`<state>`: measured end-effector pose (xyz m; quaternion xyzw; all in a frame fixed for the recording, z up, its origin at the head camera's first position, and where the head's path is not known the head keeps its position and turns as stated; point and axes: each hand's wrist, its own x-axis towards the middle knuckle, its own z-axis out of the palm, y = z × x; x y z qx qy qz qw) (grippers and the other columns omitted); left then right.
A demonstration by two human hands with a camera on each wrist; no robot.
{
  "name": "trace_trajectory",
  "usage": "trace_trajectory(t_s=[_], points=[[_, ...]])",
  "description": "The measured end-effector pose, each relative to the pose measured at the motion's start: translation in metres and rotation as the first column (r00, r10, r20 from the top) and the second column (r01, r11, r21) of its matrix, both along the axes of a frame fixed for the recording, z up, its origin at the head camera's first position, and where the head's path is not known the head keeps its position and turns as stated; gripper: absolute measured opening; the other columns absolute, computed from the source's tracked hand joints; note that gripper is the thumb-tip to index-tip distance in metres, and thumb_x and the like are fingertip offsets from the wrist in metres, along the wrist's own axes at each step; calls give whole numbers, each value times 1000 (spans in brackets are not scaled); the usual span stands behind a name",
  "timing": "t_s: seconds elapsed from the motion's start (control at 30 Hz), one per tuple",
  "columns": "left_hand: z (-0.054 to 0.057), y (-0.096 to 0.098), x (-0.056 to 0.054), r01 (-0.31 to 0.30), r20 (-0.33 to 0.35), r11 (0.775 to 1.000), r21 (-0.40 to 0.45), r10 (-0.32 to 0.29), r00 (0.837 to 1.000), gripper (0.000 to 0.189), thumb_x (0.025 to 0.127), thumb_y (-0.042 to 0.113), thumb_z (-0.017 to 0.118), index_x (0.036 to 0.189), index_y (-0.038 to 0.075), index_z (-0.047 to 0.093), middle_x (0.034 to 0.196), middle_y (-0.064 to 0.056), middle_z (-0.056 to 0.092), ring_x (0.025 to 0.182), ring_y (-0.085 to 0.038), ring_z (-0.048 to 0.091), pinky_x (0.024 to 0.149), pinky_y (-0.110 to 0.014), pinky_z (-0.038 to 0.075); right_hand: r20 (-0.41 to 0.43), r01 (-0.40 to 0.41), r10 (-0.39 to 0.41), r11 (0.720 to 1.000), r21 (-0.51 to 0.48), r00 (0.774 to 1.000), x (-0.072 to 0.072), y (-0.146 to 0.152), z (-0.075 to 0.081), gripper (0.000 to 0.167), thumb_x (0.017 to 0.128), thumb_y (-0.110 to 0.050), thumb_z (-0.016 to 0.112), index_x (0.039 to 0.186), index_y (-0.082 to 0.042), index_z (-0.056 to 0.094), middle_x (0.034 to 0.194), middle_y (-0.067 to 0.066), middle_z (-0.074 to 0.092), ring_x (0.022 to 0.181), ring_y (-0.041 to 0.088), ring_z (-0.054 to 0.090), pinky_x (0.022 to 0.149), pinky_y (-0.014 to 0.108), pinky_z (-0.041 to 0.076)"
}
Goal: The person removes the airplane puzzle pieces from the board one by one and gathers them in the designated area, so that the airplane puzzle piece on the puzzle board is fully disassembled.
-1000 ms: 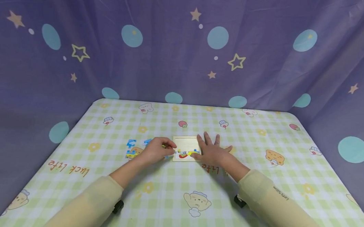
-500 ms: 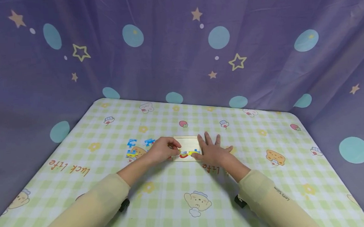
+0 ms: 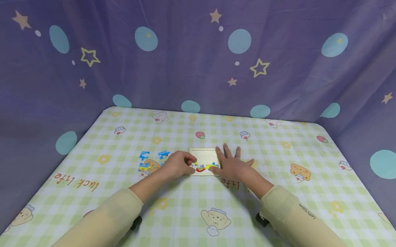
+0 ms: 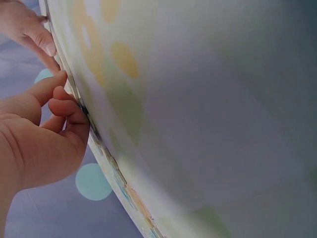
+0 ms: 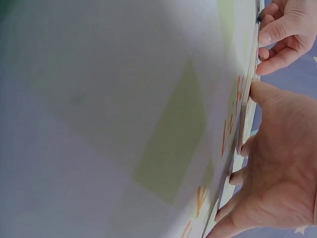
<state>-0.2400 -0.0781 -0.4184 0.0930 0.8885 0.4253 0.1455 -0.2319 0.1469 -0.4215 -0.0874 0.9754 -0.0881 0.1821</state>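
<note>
A shallow wooden tray (image 3: 203, 155) lies flat on the table around its middle, between the two hands. Colourful puzzle pieces (image 3: 200, 169), with red, yellow and blue on them, lie along its near side; the rest of its floor shows as bare wood.

The left hand (image 3: 179, 164) reaches in from the left, at the tray's near left corner. Its fingers are bent and bunched low, with a small gap between thumb and forefinger in the head view; whether a piece sits under the fingertips cannot be told. The right hand (image 3: 232, 166) is spread wide, palm down, its thumb over the near right part of the tray and its forefinger along the right edge.

Both hands cover parts of the tray's sides. Loose blue and yellow pieces (image 3: 144, 166) lie to the left, beyond the left forearm, one partly hidden by the left hand. Pale sleeves (image 3: 300, 215) cover the forearms, with a small black device (image 3: 262, 219) by each cuff. The green checked tablecloth (image 3: 176, 229) bears cartoon prints, and a purple curtain (image 3: 195, 64) with stars hangs behind.
</note>
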Motion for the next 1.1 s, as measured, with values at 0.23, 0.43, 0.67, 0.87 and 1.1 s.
trace_trajectory(t_s=[0.23, 0.43, 0.67, 0.87, 1.1], points=[[-1, 0, 0, 21, -14, 999, -33, -21, 1000, 28, 81, 0, 81, 107, 4, 75, 91, -4, 64, 82, -15, 56, 72, -26, 49, -2, -6, 6, 1000, 7, 1000, 0, 0, 0, 89, 98, -69, 43, 164, -26, 2, 169, 9, -8, 147, 54, -8, 91, 91, 12], [0, 1, 0, 27, -29, 998, -51, -29, 999, 27, 80, 1, 81, 106, 5, 74, 89, -3, 63, 82, -16, 55, 74, -28, 48, -1, -8, 8, 1000, -1, 1000, 0, 0, 0, 90, 97, -70, 44, 164, -26, 2, 169, 9, -8, 147, 54, -8, 90, 91, 11], [2, 1, 1, 38, -46, 999, -39, -40, 998, 28, 80, 0, 82, 104, 6, 71, 89, -6, 62, 80, -17, 53, 73, -29, 46, 1, -11, 11, 1000, -4, 1000, 0, 1, 1, 90, 97, -69, 45, 164, -26, 2, 169, 9, -9, 147, 53, -9, 90, 91, 11], [3, 1, 2, 31, -59, 999, -13, -32, 998, 29, 78, -3, 81, 103, 7, 70, 92, -7, 63, 80, -17, 55, 71, -29, 47, 0, -4, 4, 1000, -6, 1000, -1, 0, 1, 91, 97, -69, 45, 164, -26, 2, 169, 9, -9, 147, 54, -9, 91, 91, 11], [0, 1, 3, -8, -5, 994, 112, 8, 1000, 22, 84, -6, 75, 102, 6, 68, 90, -8, 63, 60, -19, 59, 55, -27, 51, -4, -1, 1, 1000, -1, 1000, -2, 0, -1, 91, 97, -70, 45, 164, -25, 4, 169, 11, -7, 147, 55, -7, 90, 91, 11]])
